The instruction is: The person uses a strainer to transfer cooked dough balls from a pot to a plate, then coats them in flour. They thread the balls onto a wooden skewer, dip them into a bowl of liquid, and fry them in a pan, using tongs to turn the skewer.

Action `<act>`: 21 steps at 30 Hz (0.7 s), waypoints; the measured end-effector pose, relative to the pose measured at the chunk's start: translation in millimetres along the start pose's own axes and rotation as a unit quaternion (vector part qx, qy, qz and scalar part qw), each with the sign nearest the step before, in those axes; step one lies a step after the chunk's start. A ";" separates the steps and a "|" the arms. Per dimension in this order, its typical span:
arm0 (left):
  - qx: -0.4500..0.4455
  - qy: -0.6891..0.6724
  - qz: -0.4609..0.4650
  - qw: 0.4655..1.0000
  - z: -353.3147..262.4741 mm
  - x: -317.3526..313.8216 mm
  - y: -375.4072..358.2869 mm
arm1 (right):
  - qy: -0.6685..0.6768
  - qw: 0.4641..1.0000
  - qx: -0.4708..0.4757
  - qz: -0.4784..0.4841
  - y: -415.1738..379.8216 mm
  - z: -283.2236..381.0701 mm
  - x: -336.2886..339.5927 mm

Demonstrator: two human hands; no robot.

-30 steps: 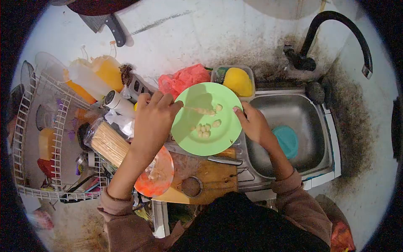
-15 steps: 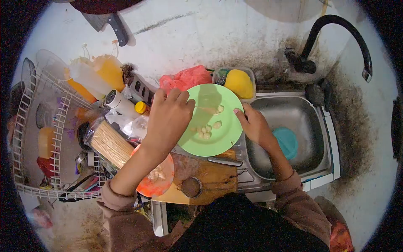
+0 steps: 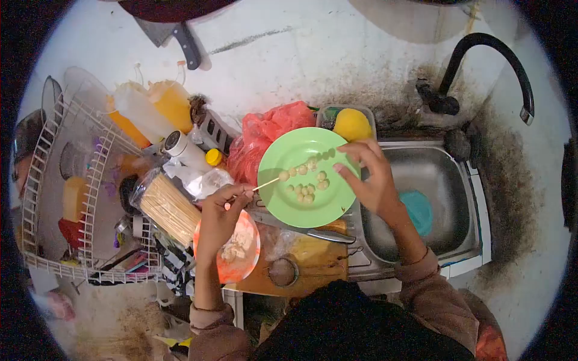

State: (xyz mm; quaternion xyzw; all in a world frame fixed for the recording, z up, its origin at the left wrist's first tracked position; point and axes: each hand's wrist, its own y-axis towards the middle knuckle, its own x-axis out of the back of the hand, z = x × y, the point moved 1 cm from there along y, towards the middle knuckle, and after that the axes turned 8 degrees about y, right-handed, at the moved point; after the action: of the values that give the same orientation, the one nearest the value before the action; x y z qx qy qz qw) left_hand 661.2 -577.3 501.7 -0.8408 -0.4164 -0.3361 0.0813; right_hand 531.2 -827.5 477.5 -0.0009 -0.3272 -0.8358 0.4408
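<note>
My left hand pinches the lower end of a wooden skewer, which reaches up and right over the green plate. Several pale balls are threaded on its far part. More loose pale balls lie near the middle of the plate. My right hand is at the plate's right side, thumb and fingers apart, with nothing between them. Left of the plate, below my left hand, an orange and white bowl holds pale dough-like pieces.
A pack of skewers lies beside a white wire rack. A knife rests below the plate near a small strainer. Behind are a red plastic bag and a yellow object. The sink is on the right.
My left hand has moved down and off the plate, and the skewer with its balls now shows. My right hand has let go of the plate rim and opened. The view has shifted slightly.
</note>
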 end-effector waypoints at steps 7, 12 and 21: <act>-0.030 -0.037 -0.036 0.998 5.6 -18.7 -13.8 | -0.027 0.994 0.084 0.062 2.7 24.6 -17.6; -0.024 -0.033 -0.027 0.999 8.0 -19.1 -13.8 | -0.054 0.993 0.083 0.061 1.4 27.7 -17.1; 0.000 -0.116 0.033 0.993 -4.2 -29.8 -2.5 | -0.059 0.991 0.118 0.000 -2.7 26.8 3.6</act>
State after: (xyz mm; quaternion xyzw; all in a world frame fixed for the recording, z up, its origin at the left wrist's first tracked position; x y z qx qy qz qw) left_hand 644.5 -596.7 485.6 -0.8875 -0.3950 -0.2332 0.0432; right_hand 519.3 -814.4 498.1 0.0019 -0.4494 -0.7898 0.4174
